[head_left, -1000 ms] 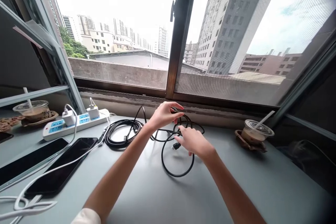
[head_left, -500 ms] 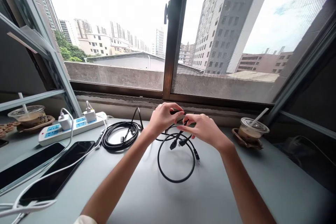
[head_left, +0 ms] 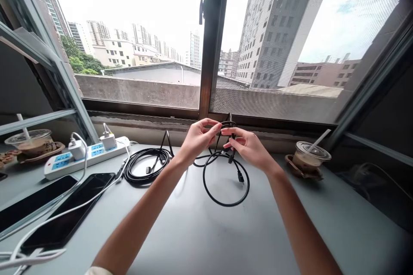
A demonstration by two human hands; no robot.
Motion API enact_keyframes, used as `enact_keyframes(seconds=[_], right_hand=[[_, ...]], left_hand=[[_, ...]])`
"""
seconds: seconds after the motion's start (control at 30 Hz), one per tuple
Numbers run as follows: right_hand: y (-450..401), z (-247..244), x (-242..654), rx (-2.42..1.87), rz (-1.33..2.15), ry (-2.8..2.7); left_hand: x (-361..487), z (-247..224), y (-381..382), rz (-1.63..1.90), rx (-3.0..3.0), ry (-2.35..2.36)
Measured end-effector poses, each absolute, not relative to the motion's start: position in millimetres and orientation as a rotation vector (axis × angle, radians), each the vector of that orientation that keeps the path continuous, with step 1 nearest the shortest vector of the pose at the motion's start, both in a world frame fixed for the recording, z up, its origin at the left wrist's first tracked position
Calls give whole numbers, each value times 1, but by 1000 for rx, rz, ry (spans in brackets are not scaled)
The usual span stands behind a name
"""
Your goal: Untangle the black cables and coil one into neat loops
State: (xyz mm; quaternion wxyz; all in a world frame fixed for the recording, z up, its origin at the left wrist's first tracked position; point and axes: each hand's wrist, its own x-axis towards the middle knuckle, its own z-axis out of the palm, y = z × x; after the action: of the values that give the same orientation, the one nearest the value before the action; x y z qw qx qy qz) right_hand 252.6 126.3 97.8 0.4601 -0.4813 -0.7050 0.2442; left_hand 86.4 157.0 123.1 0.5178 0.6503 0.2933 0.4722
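Observation:
A thin black cable (head_left: 226, 205) hangs in a wide loop between my hands, over the desk near the window. One black plug (head_left: 240, 177) dangles inside the loop, and another plug end sits just under my right fingers. My left hand (head_left: 200, 136) has thumb and forefinger pinched on the cable's upper part. Close beside it, my right hand (head_left: 249, 144) holds the cable between thumb and fingers. Some of the strands are hidden by the fingertips.
Left of my hands lies a coiled black cable (head_left: 129, 176). Further left are a white power strip (head_left: 88, 162) with plugged-in chargers, a black phone (head_left: 69, 210) and white cables. A lidded drink cup (head_left: 311, 157) stands at the right, another cup (head_left: 32, 144) at far left.
Both hands have risen slightly, lifting the cable with them. The loop has shifted up and right, and a cable bend now sticks up above the right fingers.

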Motion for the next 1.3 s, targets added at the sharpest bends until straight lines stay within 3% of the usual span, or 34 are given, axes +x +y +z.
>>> enact_keyframes(seconds=[0.17,0.43,0.63,0.97,1.1,1.3], right_hand=[[132,96,254,-1048,701,-1546],[127,105,250,-1152,890,-1377],[126,101,252,-1144,852,-1608],[112,119,258,-1027,1070,-1591],[128,105,290,-1339,944,-1495],[162,47,334,-1938,782,-1415]], left_hand=[[83,125,155,1070,1714,688],[83,125,142,642,2071,482],[78,114,165,1121,2591,703],[58,120,190,1032,2822,719],[39,129,199,1205,2715,827],[2,141,208,1502,2549,1110]])
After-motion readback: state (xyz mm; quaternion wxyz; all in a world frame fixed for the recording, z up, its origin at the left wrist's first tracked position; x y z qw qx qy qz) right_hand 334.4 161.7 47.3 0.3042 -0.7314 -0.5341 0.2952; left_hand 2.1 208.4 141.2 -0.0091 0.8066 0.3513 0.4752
